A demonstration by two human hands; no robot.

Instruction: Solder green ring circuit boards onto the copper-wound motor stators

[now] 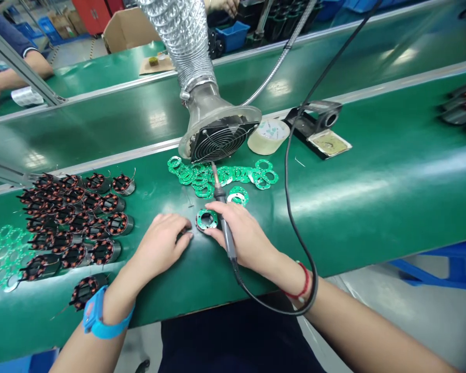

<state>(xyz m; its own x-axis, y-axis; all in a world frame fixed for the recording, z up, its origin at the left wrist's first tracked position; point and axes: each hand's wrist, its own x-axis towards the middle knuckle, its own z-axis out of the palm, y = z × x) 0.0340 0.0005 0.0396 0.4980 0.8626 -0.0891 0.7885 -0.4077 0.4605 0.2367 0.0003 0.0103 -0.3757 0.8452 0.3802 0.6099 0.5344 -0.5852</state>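
My right hand (pixel 248 235) is closed around a soldering iron (pixel 227 235), its tip pointing away from me. The thumb and a finger of that hand also rest at the side of a motor stator topped with a green ring-shaped circuit board (pixel 207 219), standing on the bench. My left hand (pixel 165 239) lies just left of this stator, fingers curled, with a small gap between thumb and fingertip and nothing visible held there. Beyond it is a pile of loose green ring boards (pixel 233 175). Rows of stators with copper windings (pixel 75 210) stand to the left.
A fume extractor hood (pixel 221 137) hangs over the loose boards. Behind are a tape roll (pixel 270 135) and an iron stand with sponge (pixel 328 142). The iron's black cable (pixel 289 191) loops over my right wrist. More ring boards (pixel 8 254) lie far left. Co-workers' arms (pixel 19 72) show across the bench.
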